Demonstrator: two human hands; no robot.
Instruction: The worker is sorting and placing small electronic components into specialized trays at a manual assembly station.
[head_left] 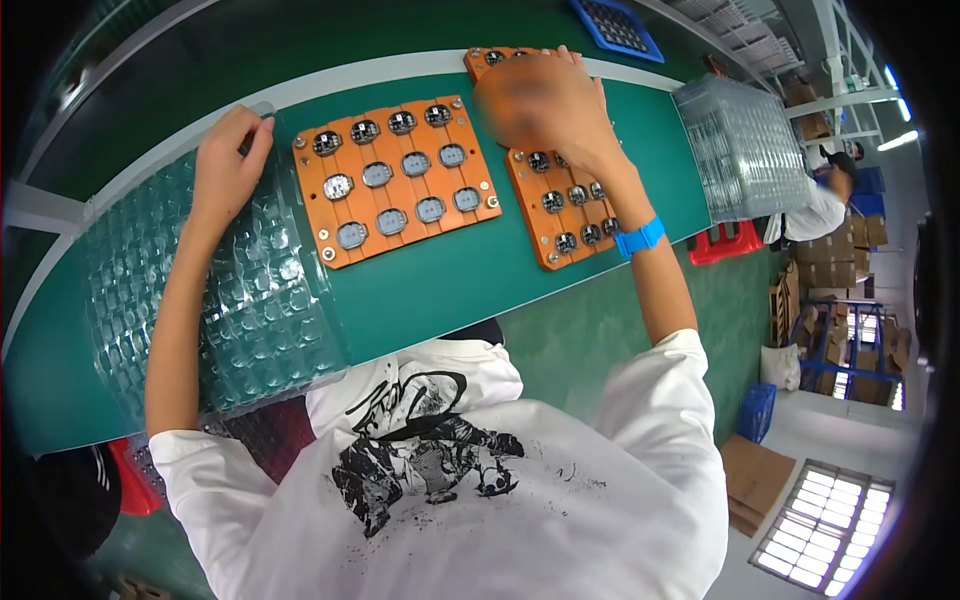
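My left hand (232,160) rests at the far edge of a stack of clear plastic blister trays (265,300), its fingers curled in; whatever they may hold is hidden. To its right lies an orange fixture plate (360,210) with rows of small round parts, the far row dark with circuit detail and most others pale grey. My right hand (565,110), with a blue wristband (640,238), is over the far end of a second orange plate (530,195). That hand is partly smeared, so its grip does not show. Another orange plate (478,66) shows beyond it.
The green bench (420,305) has a pale far edge. A tall stack of clear trays (740,150) stands at its right end, near a red stool (725,243). A blue tray (617,28) is beyond the bench. Another person (815,210) is at the far right, near cardboard boxes.
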